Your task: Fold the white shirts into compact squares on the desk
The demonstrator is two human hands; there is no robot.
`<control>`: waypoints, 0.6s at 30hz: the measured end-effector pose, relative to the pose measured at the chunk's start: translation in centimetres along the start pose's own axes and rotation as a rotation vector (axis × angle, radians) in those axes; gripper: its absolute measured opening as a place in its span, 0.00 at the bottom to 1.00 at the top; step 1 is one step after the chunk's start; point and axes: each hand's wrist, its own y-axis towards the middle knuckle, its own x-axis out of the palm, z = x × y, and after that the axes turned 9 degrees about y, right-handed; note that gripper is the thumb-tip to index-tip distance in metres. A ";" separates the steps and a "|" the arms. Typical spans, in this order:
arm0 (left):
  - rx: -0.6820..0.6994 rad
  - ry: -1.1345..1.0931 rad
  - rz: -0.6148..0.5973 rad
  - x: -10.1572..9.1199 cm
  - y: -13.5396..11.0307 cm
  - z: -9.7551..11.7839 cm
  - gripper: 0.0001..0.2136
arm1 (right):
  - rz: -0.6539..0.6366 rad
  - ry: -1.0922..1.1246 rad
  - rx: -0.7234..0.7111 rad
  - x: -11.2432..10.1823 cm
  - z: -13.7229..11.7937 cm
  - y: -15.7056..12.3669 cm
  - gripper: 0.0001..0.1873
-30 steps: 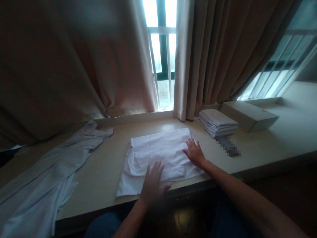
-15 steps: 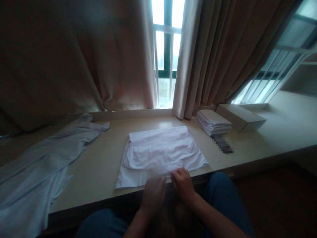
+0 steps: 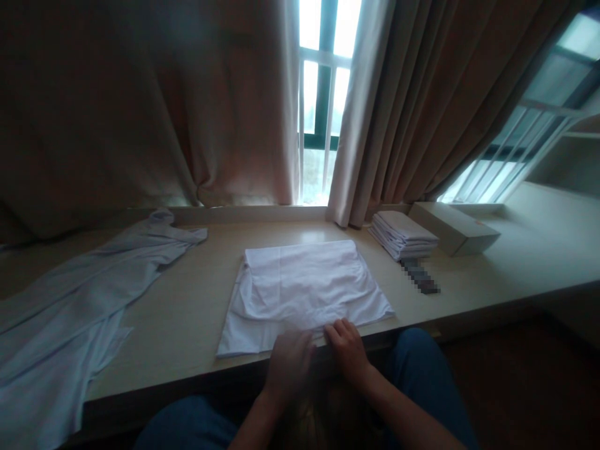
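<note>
The white cloth (image 3: 304,281) lies on the bench (image 3: 178,319) between rumpled fabric (image 3: 117,275) and a stack (image 3: 405,234) beside a box (image 3: 462,228); left hand (image 3: 289,365) and right hand (image 3: 347,347) at its near edge, fingers curled, grip unclear.

Left forearm (image 3: 253,426) extends from the near side toward the far side, inclined to the right. Right forearm (image 3: 407,414) extends from the near right toward the far left. Left hand (image 3: 289,361) and right hand (image 3: 347,347) are positioned side by side, apart, backs upward. Right-hand fingers (image 3: 338,327) point far and are bent; left-hand finger detail is blurred. Left knee (image 3: 185,422) and right knee (image 3: 422,359) flank both forearms.
</note>
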 end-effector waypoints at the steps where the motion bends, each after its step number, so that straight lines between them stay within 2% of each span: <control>1: -0.005 0.000 0.003 0.0 0.1 0.0 0.12 | -0.005 -0.002 -0.007 0.0 0.1 -0.1 0.08; 5: -0.008 -0.008 -0.012 0.1 0.2 -0.2 0.12 | -0.042 -0.002 -0.017 -0.7 0.1 0.1 0.06; 7: -0.015 -0.003 0.032 0.2 0.3 -0.6 0.12 | -0.048 0.029 -0.023 -1.4 0.0 0.4 0.05; 10: -0.052 0.037 0.139 0.0 1.1 -1.2 0.12 | 0.009 0.090 -0.004 -2.5 -0.1 1.3 0.08; 12: -0.102 0.068 0.157 -0.4 2.0 -1.5 0.13 | 0.060 0.105 0.031 -2.9 -0.1 2.1 0.11; 15: -0.161 0.078 0.096 -1.0 3.4 -1.6 0.13 | 0.061 0.105 0.073 -2.8 0.5 3.3 0.12; 18: -0.128 0.044 0.007 -1.4 4.3 -2.2 0.11 | -0.025 0.134 0.079 -2.2 1.5 4.1 0.08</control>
